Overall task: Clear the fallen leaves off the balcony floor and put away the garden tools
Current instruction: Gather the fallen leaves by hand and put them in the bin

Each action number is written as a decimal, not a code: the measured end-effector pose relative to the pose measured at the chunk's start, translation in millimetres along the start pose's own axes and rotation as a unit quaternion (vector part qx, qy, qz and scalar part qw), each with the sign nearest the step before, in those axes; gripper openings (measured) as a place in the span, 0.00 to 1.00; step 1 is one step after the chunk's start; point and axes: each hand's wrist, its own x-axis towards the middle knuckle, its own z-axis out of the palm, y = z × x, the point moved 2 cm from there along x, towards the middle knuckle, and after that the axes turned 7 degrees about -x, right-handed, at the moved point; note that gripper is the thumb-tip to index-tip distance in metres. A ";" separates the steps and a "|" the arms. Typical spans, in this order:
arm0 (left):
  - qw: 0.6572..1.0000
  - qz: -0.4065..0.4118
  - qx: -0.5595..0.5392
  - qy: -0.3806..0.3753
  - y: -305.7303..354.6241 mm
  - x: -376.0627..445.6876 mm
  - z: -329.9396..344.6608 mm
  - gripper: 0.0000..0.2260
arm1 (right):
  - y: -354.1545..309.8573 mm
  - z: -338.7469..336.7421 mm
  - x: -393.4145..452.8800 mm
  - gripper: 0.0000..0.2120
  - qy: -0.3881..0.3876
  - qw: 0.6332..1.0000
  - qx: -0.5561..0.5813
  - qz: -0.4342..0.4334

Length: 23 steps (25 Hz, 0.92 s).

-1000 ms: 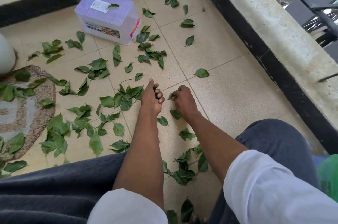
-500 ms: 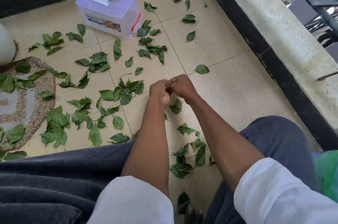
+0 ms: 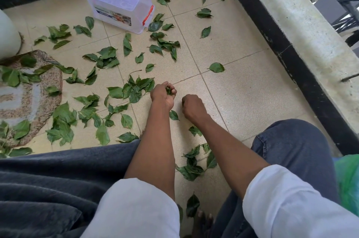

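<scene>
- Dozens of leaves are down on the balcony floor point(image 3: 242, 90), so we are early in the job; going left to right, the woven mat point(image 3: 29, 101) at the far left carries a thick scatter of them.
- Next to the mat, a heap of leaves point(image 3: 64, 123) lies on the tiles just left of our arms, untouched for now.
- Further back sits the clear plastic box point(image 3: 120, 2), lid on, one small leaf on top; we cannot tell what is inside, and no garden tools show anywhere.
- Our left hand point(image 3: 162, 94) has lifted off the tiles since a second ago, and its fingers point(image 3: 171, 88) are now curled round a small wad of collected leaves point(image 3: 168, 91).
- Half a second ago the two hands met knuckle to knuckle; now they have parted, which reads to us as a handover into the left.
- One single leaf point(image 3: 173, 115) lies on the floor between our forearms, likely the next easy pick.
- Our right hand point(image 3: 192, 106) has dropped low towards the tiles, fingers clenched; whether it holds anything, we cannot tell from here.
- Closer to our knees another cluster of leaves point(image 3: 191, 167) waits between the legs.
- Off to the right, one lone leaf point(image 3: 217, 67) sits well apart from the rest, near the black kerb.
- At the far right edge a green bag point(image 3: 347, 181) shows; in our judgement that is where the handful should go.
</scene>
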 end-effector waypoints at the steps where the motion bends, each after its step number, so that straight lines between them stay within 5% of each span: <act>1: 1.000 -0.005 0.003 -0.004 1.2 -3.6 -2.1 0.10 | 2.4 1.4 0.6 0.12 -0.001 1.000 0.015 0.007; 3: 1.000 -0.014 0.005 -0.019 1.5 -5.5 -8.3 0.11 | 6.6 -7.0 7.7 0.09 0.020 0.990 0.126 0.055; 6: 0.996 -0.057 0.035 -0.060 1.9 -8.4 -8.1 0.13 | 4.9 -31.5 21.3 0.08 0.054 0.902 0.411 0.120; 8: 0.991 -0.086 0.017 -0.104 0.6 -14.4 -5.4 0.09 | -8.9 -37.9 26.9 0.09 0.054 0.884 0.449 0.117; 11: 0.987 -0.092 -0.014 -0.132 2.6 -21.0 -2.9 0.09 | -34.2 -30.2 25.4 0.08 0.090 0.942 0.303 0.112; 13: 0.989 -0.089 -0.001 -0.117 5.6 -24.4 -8.2 0.13 | -38.6 -28.8 24.0 0.06 0.042 0.963 0.247 0.096; 17: 0.990 -0.041 -0.135 -0.003 26.0 -10.9 -31.9 0.16 | -26.8 -36.8 30.6 0.10 -0.090 0.911 0.400 0.033; 19: 0.975 -0.017 -0.220 0.039 36.1 0.5 -41.0 0.16 | -27.2 -26.1 27.1 0.19 -0.136 0.966 0.213 -0.057; 21: 0.968 -0.004 -0.246 0.051 39.2 1.5 -42.5 0.08 | -30.0 -2.3 15.8 0.22 -0.170 0.973 -0.004 -0.154; 23: 0.967 -0.008 -0.249 0.050 38.9 2.9 -39.4 0.08 | -27.7 10.9 5.2 0.16 -0.119 0.975 -0.017 -0.189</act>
